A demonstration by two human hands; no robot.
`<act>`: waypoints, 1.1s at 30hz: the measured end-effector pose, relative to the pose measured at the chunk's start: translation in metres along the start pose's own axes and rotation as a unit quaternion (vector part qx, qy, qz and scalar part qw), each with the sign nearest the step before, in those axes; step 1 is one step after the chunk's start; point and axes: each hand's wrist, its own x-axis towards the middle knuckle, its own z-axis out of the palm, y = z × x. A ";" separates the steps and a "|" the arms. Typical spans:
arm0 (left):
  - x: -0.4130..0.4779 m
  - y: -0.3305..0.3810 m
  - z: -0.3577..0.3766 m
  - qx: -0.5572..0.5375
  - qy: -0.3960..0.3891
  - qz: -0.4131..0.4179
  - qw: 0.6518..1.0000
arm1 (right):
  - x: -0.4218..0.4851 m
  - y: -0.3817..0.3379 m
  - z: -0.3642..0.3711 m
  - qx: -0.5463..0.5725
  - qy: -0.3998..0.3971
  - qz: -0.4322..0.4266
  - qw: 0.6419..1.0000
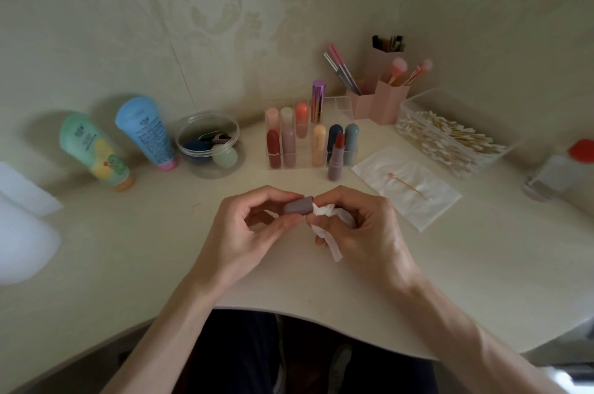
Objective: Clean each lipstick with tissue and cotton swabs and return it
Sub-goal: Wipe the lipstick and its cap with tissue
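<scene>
My left hand (247, 226) grips a mauve-grey lipstick cap (298, 205) lying sideways above the desk. My right hand (360, 223) pinches a crumpled white tissue (323, 212) against the cap's open end; a strip of tissue hangs below my fingers. The uncapped mauve lipstick (337, 157) with its red bullet stands upright on the desk in front of the clear lipstick organizer (308, 136), which holds several capped lipsticks. A used cotton swab (406, 183) lies on a flat tissue sheet (408, 186) to the right.
A clear box of cotton swabs (450, 139) and pink brush holders (382, 97) stand at the back right. A round clear tub of sponges (209, 144) and two tubes, one blue (146, 133) and one green (93, 150), stand at the back left. A red-capped bottle (559, 165) lies at far right.
</scene>
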 end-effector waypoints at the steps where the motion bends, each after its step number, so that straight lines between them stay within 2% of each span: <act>1: 0.000 -0.001 0.001 0.010 0.014 0.006 1.000 | 0.001 -0.002 0.000 0.016 -0.009 0.005 1.000; 5: 0.000 -0.001 0.003 0.031 0.037 0.019 0.999 | 0.002 -0.007 -0.004 0.058 -0.036 0.052 0.996; 9: 0.000 0.001 0.000 -0.044 0.037 -0.019 0.998 | 0.003 -0.012 -0.015 0.114 -0.042 0.092 0.988; 11: 0.001 0.004 0.000 -0.075 0.033 -0.034 0.996 | 0.004 -0.014 -0.018 0.148 -0.002 0.087 0.985; 15: 0.001 0.007 0.001 -0.094 0.028 -0.040 0.994 | 0.005 -0.017 -0.017 0.129 0.048 0.076 0.988; 28: 0.001 0.003 0.000 -0.084 0.026 -0.042 0.995 | 0.005 -0.023 -0.016 0.157 0.007 0.083 0.984; 31: 0.000 0.004 0.000 -0.082 0.050 -0.042 0.995 | 0.005 -0.019 -0.017 0.075 0.020 0.080 0.994; 33: 0.000 0.003 -0.001 -0.084 0.071 -0.047 0.993 | 0.004 -0.011 -0.017 -0.059 0.009 0.029 0.998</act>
